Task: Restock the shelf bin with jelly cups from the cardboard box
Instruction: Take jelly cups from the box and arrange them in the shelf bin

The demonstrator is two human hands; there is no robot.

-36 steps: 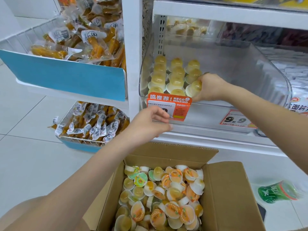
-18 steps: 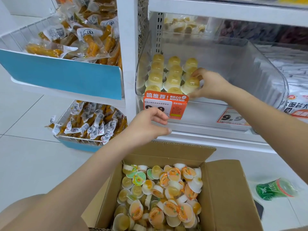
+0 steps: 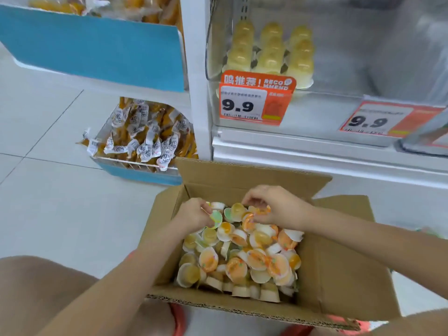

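An open cardboard box (image 3: 339,267) on the floor holds several loose jelly cups (image 3: 242,258) with orange, yellow and green lids. Both hands are down in its far end. My left hand (image 3: 194,214) pinches a green-lidded cup (image 3: 215,219). My right hand (image 3: 278,207) curls its fingers over an orange-lidded cup (image 3: 252,220) and the yellow cups beside it. Above, the clear shelf bin (image 3: 363,57) holds three rows of yellow jelly cups (image 3: 269,52) at its left side.
Orange 9.9 price tags (image 3: 254,100) hang on the shelf front under the bin. To the left, blue-fronted racks (image 3: 97,49) hold packaged snacks, with a lower one (image 3: 143,139) by the box's far-left corner. My knee (image 3: 36,287) is at lower left.
Both hands dropped from the shelf into the box: the right left the bin's cups, the left came off the price tag. The view tilted downward.
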